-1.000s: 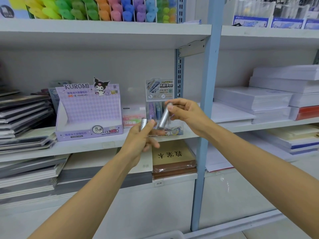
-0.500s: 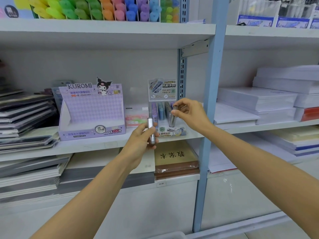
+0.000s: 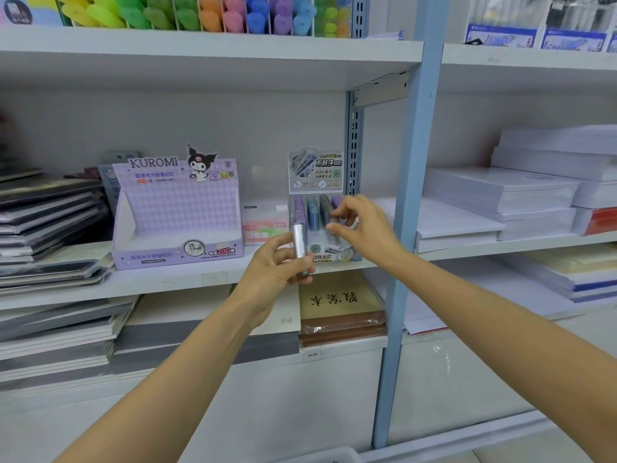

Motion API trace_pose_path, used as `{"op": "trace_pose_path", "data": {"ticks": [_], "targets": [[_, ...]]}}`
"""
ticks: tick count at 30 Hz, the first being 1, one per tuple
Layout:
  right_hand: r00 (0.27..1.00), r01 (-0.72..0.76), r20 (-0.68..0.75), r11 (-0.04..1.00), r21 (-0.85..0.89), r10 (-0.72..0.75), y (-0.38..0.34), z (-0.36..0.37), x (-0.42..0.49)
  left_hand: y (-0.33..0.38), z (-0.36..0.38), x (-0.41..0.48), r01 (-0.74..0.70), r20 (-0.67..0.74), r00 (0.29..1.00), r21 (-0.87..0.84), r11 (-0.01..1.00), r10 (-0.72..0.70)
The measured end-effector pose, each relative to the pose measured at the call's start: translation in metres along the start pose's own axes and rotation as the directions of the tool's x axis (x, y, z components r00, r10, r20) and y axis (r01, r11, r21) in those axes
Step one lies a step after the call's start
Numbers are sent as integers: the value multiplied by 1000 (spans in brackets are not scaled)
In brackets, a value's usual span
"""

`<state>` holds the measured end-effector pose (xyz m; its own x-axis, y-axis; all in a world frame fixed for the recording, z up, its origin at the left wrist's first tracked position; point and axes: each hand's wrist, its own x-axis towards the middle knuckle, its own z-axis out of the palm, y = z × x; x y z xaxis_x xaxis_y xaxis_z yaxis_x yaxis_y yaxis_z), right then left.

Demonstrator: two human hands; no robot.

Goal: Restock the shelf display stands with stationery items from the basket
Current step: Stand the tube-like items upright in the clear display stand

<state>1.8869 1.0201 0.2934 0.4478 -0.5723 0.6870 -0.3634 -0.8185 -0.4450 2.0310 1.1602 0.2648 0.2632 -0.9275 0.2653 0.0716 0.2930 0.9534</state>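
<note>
Left hand [image 3: 273, 275] is gripping a silver tube [image 3: 299, 240] upright, at 6 o'clock from the display stand [image 3: 315, 170]. Right hand [image 3: 365, 230] — at 2 o'clock from that tube — is pinching a second tube [image 3: 331, 226], mostly hidden, at the stand's right slots. The stand is sitting on the shelf [image 3: 207, 279].

A blue upright post [image 3: 410, 195] is seen between two shelf bays, and a grey slotted rail [image 3: 353, 145] is fixed just to its left. On the top shelf, rows of coloured highlighters [image 3: 200, 11] are stood in dividers, and clear packs with blue labels [image 3: 500, 36] are set to the right. White paper reams [image 3: 500, 192] are stacked in the right bay, with a red-edged pack [image 3: 597, 222] beside them. Dark folders [image 3: 50, 212] are piled at far left. Brown wrapped books [image 3: 340, 302] are laid on the lower shelf
</note>
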Motion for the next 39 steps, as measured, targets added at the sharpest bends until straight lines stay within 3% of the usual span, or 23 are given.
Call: {"op": "trace_pose_path", "data": {"ticks": [4,6,9,13,19,23,29,34,39], "targets": [[1000,-23,-14,999,42,24,-2,-8,2,-1,-1,-1,-1,-3,1000,30,1000,1],[1000,-14,-18,980,199,18,-9,-13,-1,-2,-1,-2,0,-4,1000,47,999,1],[993,-30,112,896,443,-22,-20,-19,-10,-1,1,-2,-10,-17,1000,95,995,12],[966,-52,242,857,513,-87,-24,-19,-18,2,4,-4,-17,-22,1000,135,991,20],[985,-168,155,630,758,76,-19,-21,-29,12,5,-6,-21,-61,998,-43,999,19],[972,-235,189,519,822,140,-21,-16,-40,14,13,-7,-89,-129,989,-130,987,72],[954,-270,293,626,732,69,-24,-14,-54,10,23,-9,-142,-128,983,-64,988,133],[981,-177,175,728,663,79,-24,-20,-49,6,28,-8,-163,-91,980,148,975,178],[982,-105,190,816,569,-7,-23,-23,-40,8,35,-4,-199,9,978,308,930,207]]}}
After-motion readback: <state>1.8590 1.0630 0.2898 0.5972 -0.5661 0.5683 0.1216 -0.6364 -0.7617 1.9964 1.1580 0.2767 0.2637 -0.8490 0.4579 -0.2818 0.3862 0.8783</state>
